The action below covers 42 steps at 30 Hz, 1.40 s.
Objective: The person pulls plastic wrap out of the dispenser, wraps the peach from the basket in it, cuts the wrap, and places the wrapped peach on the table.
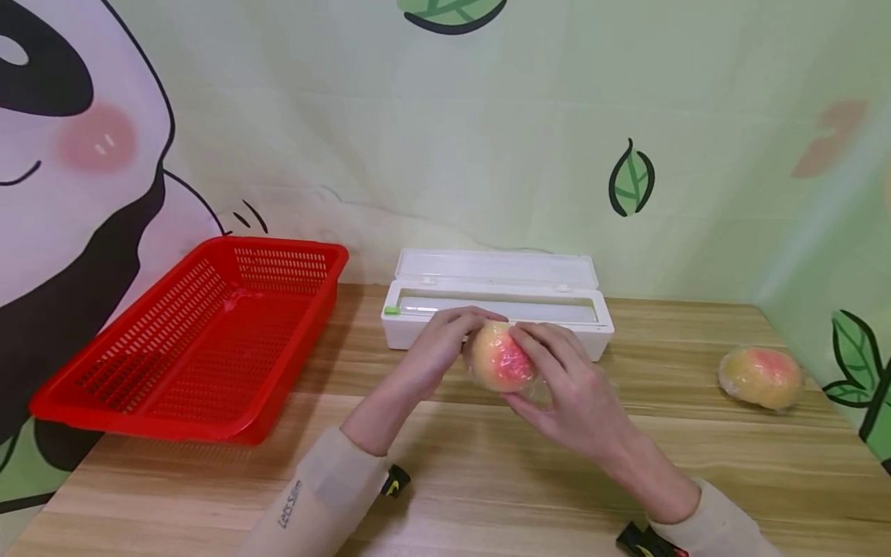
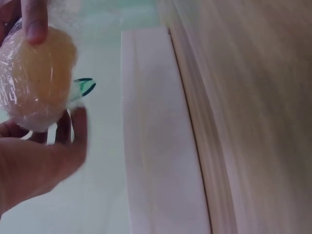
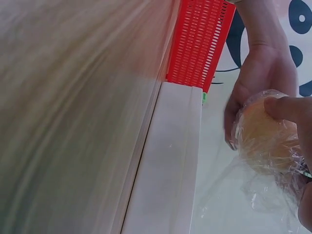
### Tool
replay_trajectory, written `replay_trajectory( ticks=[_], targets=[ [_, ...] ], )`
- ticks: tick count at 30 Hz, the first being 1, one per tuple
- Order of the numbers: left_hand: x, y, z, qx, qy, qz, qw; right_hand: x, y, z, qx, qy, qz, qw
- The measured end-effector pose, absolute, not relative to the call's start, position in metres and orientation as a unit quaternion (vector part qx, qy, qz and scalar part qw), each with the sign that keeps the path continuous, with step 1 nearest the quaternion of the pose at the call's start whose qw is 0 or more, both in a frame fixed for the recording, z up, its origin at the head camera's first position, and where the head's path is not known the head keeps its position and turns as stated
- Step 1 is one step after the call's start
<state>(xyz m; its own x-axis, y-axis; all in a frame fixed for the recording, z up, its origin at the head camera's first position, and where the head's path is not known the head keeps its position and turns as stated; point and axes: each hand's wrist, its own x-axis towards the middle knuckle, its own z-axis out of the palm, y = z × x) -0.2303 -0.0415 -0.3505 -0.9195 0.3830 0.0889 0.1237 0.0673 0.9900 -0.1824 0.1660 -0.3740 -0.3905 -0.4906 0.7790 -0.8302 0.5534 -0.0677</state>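
Observation:
A yellow peach (image 1: 503,357) with a pink blush, wrapped in clear plastic film, is held up over the table in front of a white box. My left hand (image 1: 437,348) curls its fingers around the peach's left side. From the right, my right hand (image 1: 574,387) grips it, fingers over the top and thumb below. The right thumb (image 3: 282,108) presses on the film in the right wrist view. Loose film (image 3: 265,192) trails off the peach by the right hand. Part of the left fingers is hidden behind the fruit (image 2: 41,78) in the left wrist view.
Behind the hands stands the white cling film box (image 1: 497,309), lid raised, with a roll inside. A red slotted basket (image 1: 278,363) sits at the left. Another film-wrapped peach (image 1: 760,377) lies near the right edge of the wooden table (image 1: 487,495). A printed cloth backs the table.

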Motion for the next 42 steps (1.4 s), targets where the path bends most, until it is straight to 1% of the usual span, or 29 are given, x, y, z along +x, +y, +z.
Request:
replay_trajectory(
  ticks=[8, 14, 16, 19, 22, 24, 30, 38, 42],
  targets=[
    [-0.230, -0.043, -0.347, 0.152, 0.758, 0.632, 0.048, -0.183, 0.166, -0.376, 0.408, -0.807, 0.222, 0.364],
    [-0.226, -0.045, -0.343, 0.178, 0.802, 0.570, 0.003, -0.185, 0.167, -0.374, 0.391, -0.808, 0.236, 0.373],
    [-0.224, -0.046, -0.341, 0.191, 0.820, 0.539, 0.001, -0.185, 0.168, -0.374, 0.384, -0.810, 0.238, 0.373],
    [-0.222, -0.048, -0.339, 0.216, 0.843, 0.492, 0.014, -0.186, 0.169, -0.374, 0.380, -0.814, 0.236, 0.371],
    [-0.220, -0.048, -0.337, 0.238, 0.844, 0.479, 0.033, -0.186, 0.170, -0.374, 0.377, -0.818, 0.233, 0.366],
    [-0.220, -0.047, -0.337, 0.254, 0.842, 0.474, 0.037, -0.186, 0.170, -0.374, 0.373, -0.820, 0.233, 0.366],
    [-0.218, -0.042, -0.339, 0.304, 0.835, 0.458, 0.004, -0.187, 0.171, -0.372, 0.371, -0.815, 0.246, 0.371],
    [-0.218, -0.042, -0.341, 0.280, 0.829, 0.484, -0.009, -0.189, 0.174, -0.370, 0.376, -0.808, 0.257, 0.375],
    [-0.220, -0.042, -0.342, 0.259, 0.831, 0.491, -0.031, -0.189, 0.174, -0.370, 0.367, -0.784, 0.285, 0.412]
  ],
)
